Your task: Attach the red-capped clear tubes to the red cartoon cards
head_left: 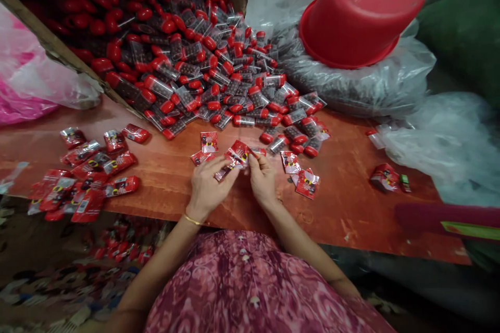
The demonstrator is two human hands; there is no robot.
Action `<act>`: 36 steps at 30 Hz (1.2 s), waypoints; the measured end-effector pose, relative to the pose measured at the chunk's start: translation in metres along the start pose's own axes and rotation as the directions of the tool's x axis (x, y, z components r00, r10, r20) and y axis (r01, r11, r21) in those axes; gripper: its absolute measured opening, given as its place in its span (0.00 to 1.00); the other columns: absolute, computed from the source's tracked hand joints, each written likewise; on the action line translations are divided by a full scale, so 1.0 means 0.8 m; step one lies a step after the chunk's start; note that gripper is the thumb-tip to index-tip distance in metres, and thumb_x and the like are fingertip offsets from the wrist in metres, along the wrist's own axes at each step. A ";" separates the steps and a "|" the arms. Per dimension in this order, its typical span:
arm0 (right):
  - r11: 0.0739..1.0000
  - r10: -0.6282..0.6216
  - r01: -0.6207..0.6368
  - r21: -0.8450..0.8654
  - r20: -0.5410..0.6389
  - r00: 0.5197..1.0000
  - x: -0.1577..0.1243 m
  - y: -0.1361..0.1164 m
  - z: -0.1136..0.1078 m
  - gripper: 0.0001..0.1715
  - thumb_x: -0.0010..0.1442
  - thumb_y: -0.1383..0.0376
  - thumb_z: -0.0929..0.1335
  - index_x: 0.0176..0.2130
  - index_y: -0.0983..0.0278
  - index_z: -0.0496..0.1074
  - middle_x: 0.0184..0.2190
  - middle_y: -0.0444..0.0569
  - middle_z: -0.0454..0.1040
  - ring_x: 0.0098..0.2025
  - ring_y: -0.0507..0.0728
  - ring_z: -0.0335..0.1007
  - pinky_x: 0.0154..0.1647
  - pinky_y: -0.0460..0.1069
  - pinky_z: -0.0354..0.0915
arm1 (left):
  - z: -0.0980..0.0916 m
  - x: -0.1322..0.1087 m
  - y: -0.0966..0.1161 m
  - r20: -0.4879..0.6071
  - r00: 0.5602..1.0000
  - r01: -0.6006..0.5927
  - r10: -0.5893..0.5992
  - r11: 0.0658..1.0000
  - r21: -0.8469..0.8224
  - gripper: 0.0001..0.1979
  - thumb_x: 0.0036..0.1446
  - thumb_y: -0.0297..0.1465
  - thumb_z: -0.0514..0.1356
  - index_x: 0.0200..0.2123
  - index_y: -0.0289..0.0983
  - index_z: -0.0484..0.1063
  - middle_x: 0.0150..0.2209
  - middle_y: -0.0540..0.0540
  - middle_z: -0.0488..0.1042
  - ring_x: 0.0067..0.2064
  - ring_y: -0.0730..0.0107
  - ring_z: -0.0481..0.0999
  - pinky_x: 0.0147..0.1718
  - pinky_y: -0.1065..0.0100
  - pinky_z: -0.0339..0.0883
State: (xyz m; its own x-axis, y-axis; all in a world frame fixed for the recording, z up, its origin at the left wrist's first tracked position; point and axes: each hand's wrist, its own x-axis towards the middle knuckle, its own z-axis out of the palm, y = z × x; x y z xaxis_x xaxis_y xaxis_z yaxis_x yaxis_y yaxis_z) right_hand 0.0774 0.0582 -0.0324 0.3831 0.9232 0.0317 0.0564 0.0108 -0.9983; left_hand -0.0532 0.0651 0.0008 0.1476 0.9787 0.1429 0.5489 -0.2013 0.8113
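Both bare hands work at table centre on a red foil sachet (238,155), held just off the wood. L hand (207,190), gold bangle (191,219) on wrist, has its fingers (228,163) curled onto the sachet's 9 o'clock side; R hand (262,179) pinches the 3 o'clock side btwn thumb and index. Neither hand looks released: both grasp, but foil overlaps under the L fingertips, so can't tell if it's one sachet or two. Step in hand = two-handed work on this foil, no other item touched.

Orange-red wooden tabletop (164,190) runs under everything. Loose sachets (209,141) lie close at 12 o'clock; two more sachets (307,183) sit at approx 2–3 o'clock. A bigger sachet pile (82,171) lies at 9 o'clock, w/ a few apart at 3 o'clock (385,177). Big heap of clear tubes w/ red caps (195,73), dark round contents inside, spills past a wooden board edge (50,41) at 11–12 o'clock. Upturned red plastic basin (361,13) rests on a clear bag of dark contents (351,83) at 1–2 o'clock. Pink plastic bag (27,78) at 10 o'clock. More sachets (121,244) lie on the floor at 7–8 o'clock, below the table edge. Person's pink patterned garment (242,281) fills 6 o'clock.
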 end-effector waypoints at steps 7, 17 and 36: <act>0.992 -0.075 0.087 -0.097 0.114 0.991 -0.019 -0.004 0.018 0.21 0.60 0.52 0.59 0.22 0.61 0.61 0.17 0.40 0.59 0.19 0.49 0.55 0.22 0.45 0.56 | 0.025 -0.010 -0.004 0.036 0.873 0.346 -0.486 0.566 -0.749 0.14 0.43 0.40 0.66 0.25 0.34 0.76 0.25 0.49 0.76 0.27 0.75 0.71 0.29 0.72 0.64; 0.317 -0.200 0.393 -0.863 0.344 0.917 0.026 -0.001 -0.044 0.17 0.59 0.59 0.63 0.43 0.66 0.72 0.41 0.57 0.70 0.41 0.61 0.63 0.42 0.55 0.59 | 0.008 0.008 0.009 0.209 0.756 0.458 -0.620 0.274 -0.846 0.20 0.25 0.39 0.73 0.23 0.33 0.76 0.23 0.50 0.76 0.22 0.80 0.69 0.21 0.76 0.59; 0.654 -0.183 0.316 -0.687 0.263 0.947 -0.001 0.007 -0.084 0.16 0.59 0.62 0.61 0.42 0.67 0.70 0.32 0.54 0.73 0.31 0.57 0.67 0.32 0.51 0.63 | -0.002 0.009 0.001 0.353 0.717 0.523 -0.601 0.128 -0.843 0.19 0.29 0.38 0.73 0.23 0.33 0.73 0.20 0.52 0.75 0.20 0.79 0.71 0.20 0.77 0.61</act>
State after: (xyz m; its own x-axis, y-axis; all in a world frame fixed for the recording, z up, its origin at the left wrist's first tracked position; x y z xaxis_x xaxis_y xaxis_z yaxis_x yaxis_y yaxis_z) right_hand 0.1390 0.0314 -0.0349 0.1105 0.9736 0.1997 0.7918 0.0351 -0.6097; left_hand -0.0530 0.0722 0.0034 0.0667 0.8079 -0.5856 -0.5462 0.5207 0.6562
